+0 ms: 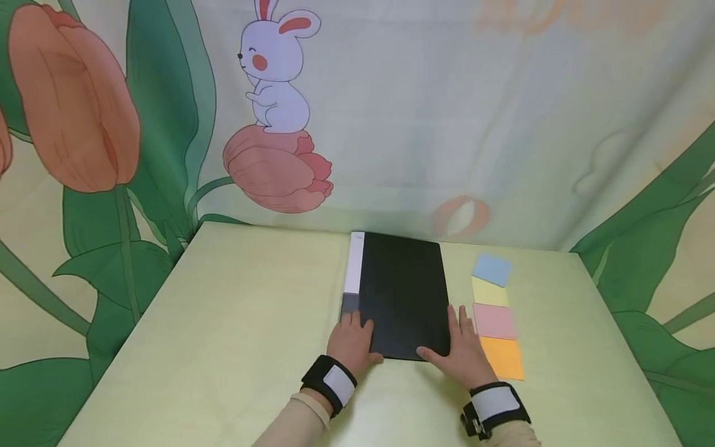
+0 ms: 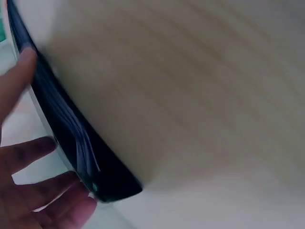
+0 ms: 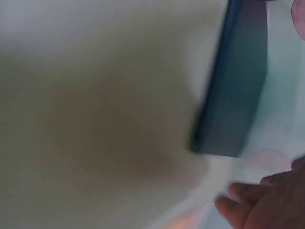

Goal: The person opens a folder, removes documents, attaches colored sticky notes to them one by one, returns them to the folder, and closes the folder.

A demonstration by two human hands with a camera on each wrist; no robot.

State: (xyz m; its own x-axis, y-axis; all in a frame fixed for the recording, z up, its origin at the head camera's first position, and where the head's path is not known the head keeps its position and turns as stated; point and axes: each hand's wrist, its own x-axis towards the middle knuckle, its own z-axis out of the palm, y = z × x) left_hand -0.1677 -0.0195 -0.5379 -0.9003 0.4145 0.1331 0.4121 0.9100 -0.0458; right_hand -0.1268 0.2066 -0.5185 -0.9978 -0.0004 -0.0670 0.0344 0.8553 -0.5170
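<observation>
A black folder (image 1: 404, 295) with a white and grey spine strip lies on the table. My left hand (image 1: 352, 341) touches its near left corner, fingers over the grey part of the spine and thumb by the near edge. In the left wrist view, the fingers of that hand (image 2: 35, 188) are extended along the folder's spine, and pages show inside. At the near right corner is my right hand (image 1: 463, 354), fingers spread along the right edge and thumb at the near edge. The right wrist view shows its fingers (image 3: 252, 193) apart from the blurred folder (image 3: 238, 86).
Right of the folder, a column of paper notes runs toward me: blue (image 1: 491, 270), yellow (image 1: 490, 292), pink (image 1: 494, 321) and orange (image 1: 503, 358). My right hand partly overlaps the orange one. A printed curtain (image 1: 402, 124) hangs behind the pale yellow table (image 1: 234, 323).
</observation>
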